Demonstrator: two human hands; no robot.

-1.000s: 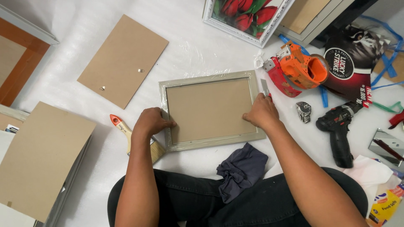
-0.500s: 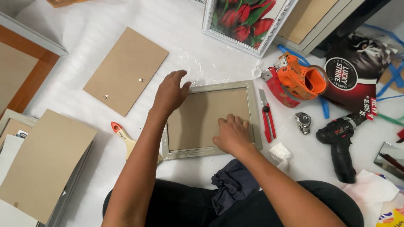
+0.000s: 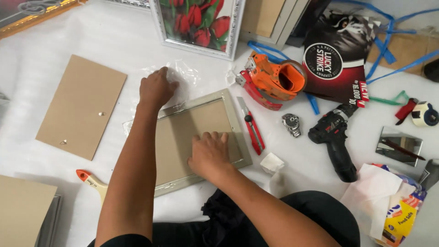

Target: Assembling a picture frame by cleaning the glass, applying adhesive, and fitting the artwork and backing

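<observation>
The right hand point(image 3: 209, 154) is laid flat, fingers spread and clamped on nothing, on the brown backing of the grey picture frame point(image 3: 238, 132), which lies face down on the white floor sheet point(image 3: 68, 41). Beyond it, the left hand's point(image 3: 156, 89) grip is closed over the clear plastic wrap point(image 3: 185, 75) at the frame's far corner. Steady downward pressure is best kept on the backing so the frame is not dragged while the wrap is drawn away.

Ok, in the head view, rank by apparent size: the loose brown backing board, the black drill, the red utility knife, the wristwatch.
1. Brown backing board
2. Black drill
3. Red utility knife, close to the drill in length but much thinner
4. Wristwatch
</observation>
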